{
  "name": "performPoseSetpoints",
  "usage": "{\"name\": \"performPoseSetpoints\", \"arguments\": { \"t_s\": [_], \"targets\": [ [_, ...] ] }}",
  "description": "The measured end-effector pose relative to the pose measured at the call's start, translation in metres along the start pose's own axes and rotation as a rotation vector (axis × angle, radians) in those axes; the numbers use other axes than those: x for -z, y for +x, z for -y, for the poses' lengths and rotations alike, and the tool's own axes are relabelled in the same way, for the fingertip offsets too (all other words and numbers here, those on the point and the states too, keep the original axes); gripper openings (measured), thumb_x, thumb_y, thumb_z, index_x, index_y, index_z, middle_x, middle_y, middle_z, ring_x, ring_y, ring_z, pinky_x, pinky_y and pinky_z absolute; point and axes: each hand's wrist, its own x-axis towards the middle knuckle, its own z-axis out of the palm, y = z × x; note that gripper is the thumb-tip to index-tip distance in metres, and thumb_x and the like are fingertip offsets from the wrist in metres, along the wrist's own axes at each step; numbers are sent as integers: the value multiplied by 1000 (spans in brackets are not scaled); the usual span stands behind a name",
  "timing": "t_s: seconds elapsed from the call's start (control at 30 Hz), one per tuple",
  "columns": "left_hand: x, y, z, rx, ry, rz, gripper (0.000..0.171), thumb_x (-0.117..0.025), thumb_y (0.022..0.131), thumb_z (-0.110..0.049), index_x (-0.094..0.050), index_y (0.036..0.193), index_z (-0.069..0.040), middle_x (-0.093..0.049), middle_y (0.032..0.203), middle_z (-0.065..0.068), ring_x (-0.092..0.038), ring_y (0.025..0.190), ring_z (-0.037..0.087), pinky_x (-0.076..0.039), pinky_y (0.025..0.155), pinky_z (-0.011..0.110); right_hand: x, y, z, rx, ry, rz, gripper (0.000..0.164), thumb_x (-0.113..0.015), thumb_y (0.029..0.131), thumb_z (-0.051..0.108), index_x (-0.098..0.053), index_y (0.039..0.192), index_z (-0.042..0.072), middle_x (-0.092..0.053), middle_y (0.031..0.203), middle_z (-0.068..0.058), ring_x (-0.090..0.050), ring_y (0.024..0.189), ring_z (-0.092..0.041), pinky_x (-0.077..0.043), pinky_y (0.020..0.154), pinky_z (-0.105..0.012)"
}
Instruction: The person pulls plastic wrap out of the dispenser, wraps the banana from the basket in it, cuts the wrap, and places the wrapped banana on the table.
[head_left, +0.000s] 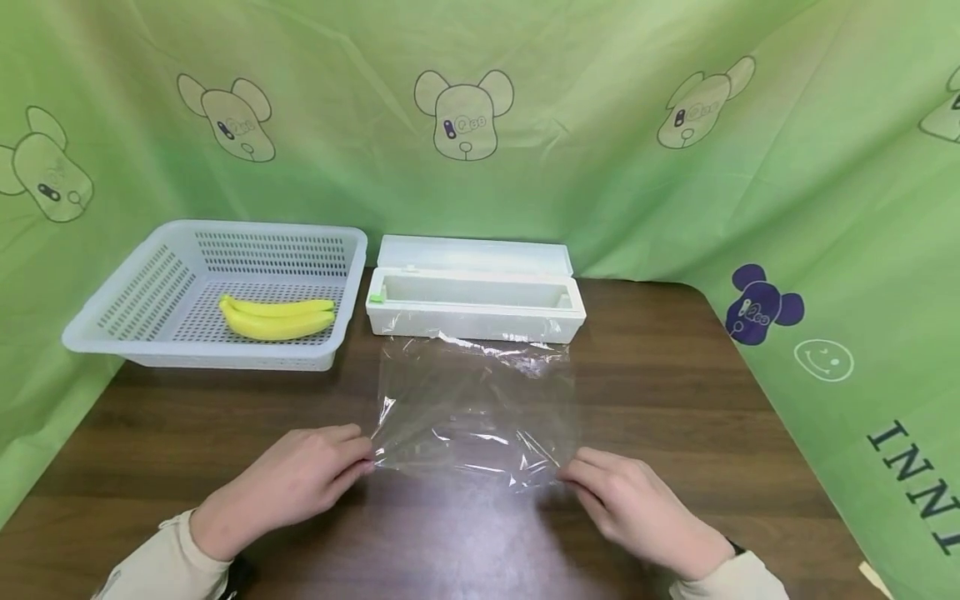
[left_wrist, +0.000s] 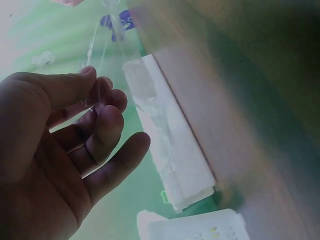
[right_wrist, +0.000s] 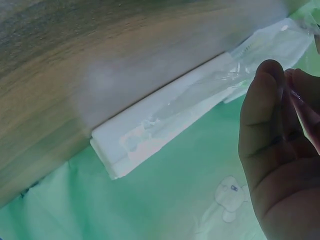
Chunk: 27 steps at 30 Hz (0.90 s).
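Observation:
A clear sheet of plastic wrap [head_left: 472, 408] stretches toward me from the front of a white wrap dispenser box [head_left: 476, 327], whose lid [head_left: 474, 254] stands raised at the back. My left hand [head_left: 311, 475] pinches the sheet's near left corner between thumb and fingers. At the near right corner, my right hand [head_left: 630, 508] pinches the film the same way. The left wrist view shows the thumb and index fingertips [left_wrist: 89, 75] together on the film, the other fingers loosely bent. Light creases run along the sheet between the hands.
Left of the dispenser stands a pale plastic basket [head_left: 112, 337] with two yellow bananas [head_left: 277, 321] inside. Everything stands on a dark wooden table [head_left: 675, 400]. A green curtain [head_left: 585, 192] with bear drawings encloses the back and sides.

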Motion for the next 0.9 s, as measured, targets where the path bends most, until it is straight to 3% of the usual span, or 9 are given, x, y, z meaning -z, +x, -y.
{"name": "performPoseSetpoints", "arguments": {
  "t_s": [0.1, 0.17, 0.23, 0.37, 0.57, 0.77, 0.9],
  "targets": [
    [-7, 5, 6, 25, 12, 38, 20, -76, 90, -14, -59, 80, -19, -42, 73, -13, -39, 59, 3, -42, 50, 23, -7, 4, -5, -36, 1, 26, 12, -61, 94, 6, -70, 95, 13, -60, 86, 10, -58, 72, -3, -51, 60, -24],
    [-13, 8, 9, 46, 20, 72, 20, -75, 91, -15, -59, 80, -19, -43, 74, -12, -41, 59, 4, -43, 50, 24, -13, 7, -9, -57, -14, 41, 18, -69, 83, -1, -70, 94, 14, -59, 85, 11, -58, 71, -4, -51, 60, -25],
    [-19, 11, 13, 62, 27, 101, 19, -75, 92, -17, -60, 81, -18, -44, 74, -12, -42, 60, 5, -44, 51, 26, -19, 10, -12, -74, -38, 59, 21, -72, 79, -3, -70, 92, 13, -58, 84, 10, -57, 70, -5, -51, 59, -27],
    [-29, 17, 19, 71, 23, 139, 16, -74, 92, -17, -61, 83, -18, -47, 75, -11, -46, 61, 7, -46, 52, 29, -29, 13, -17, -132, -65, 149, 18, -74, 82, -1, -70, 92, 13, -59, 84, 9, -60, 71, -9, -53, 59, -31],
    [-33, 19, 23, 112, -11, 209, 14, -78, 89, -19, -65, 87, -18, -53, 81, -9, -55, 67, 9, -51, 57, 34, -31, 15, -18, -236, -34, 328, 22, -72, 87, 3, -71, 106, 12, -66, 95, 5, -66, 85, -15, -56, 69, -38],
    [-33, 14, 23, 146, -34, 266, 14, -80, 87, -23, -68, 90, -16, -51, 83, -8, -56, 68, 10, -52, 60, 35, -21, 13, -14, -252, 5, 292, 18, -73, 89, 6, -71, 106, 11, -66, 98, 5, -65, 88, -12, -56, 74, -37],
    [-31, 9, 22, 165, -48, 283, 22, -80, 87, -25, -74, 101, -10, -54, 85, -7, -57, 71, 10, -53, 62, 36, -12, 7, -12, -269, 12, 244, 18, -74, 89, 7, -71, 106, 11, -68, 101, 5, -66, 89, -12, -57, 76, -38]
  ]
}}
